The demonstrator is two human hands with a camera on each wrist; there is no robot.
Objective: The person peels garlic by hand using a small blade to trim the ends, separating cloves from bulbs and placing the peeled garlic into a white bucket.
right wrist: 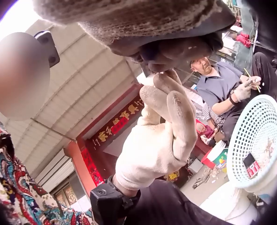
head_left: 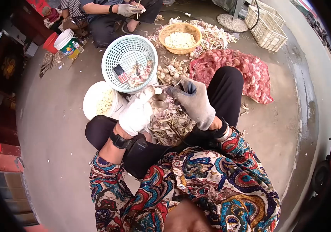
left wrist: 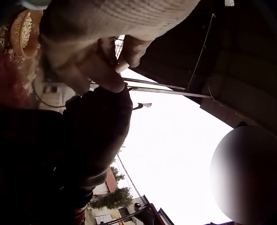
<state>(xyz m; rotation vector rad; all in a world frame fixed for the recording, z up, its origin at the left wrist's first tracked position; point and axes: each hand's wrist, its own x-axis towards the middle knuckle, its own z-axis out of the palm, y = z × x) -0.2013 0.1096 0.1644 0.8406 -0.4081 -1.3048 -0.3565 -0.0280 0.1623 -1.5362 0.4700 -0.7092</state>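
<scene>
Okay, far left I've got a red bucket (head_left: pixel 49 43) touching or just beside a white-and-green bucket (head_left: pixel 62 41); then, nearer, a white bucket (head_left: pixel 89 103) with peeled cloves (head_left: pixel 104 103) in it. Far behind, a second person (head_left: pixel 113 19) sits, gloved hands on a thin stick. Pale blue basket (head_left: pixel 108 49) next, holding a dark phone (head_left: pixel 121 73) and pinkish garlic. Near, from my remote seat, I see the left hand (head_left: pixel 136 115), white glove, pinching a pale clove (head_left: pixel 158 91) between thumb and fingers, right in front of the other hand. Below that, a heap of husks (head_left: pixel 169 129) between the legs; farther, loose bulbs (head_left: pixel 169 71) and an orange basket (head_left: pixel 164 38) with more peeled cloves. The right hand (head_left: pixel 197 103), grey glove, is curled around a thin tool (left wrist: pixel 141 106); mostly hidden, I only get its tip. Right of it, a red mesh sack (head_left: pixel 250 73) full of bulbs; far right, pale crates (head_left: pixel 266 29).
</scene>
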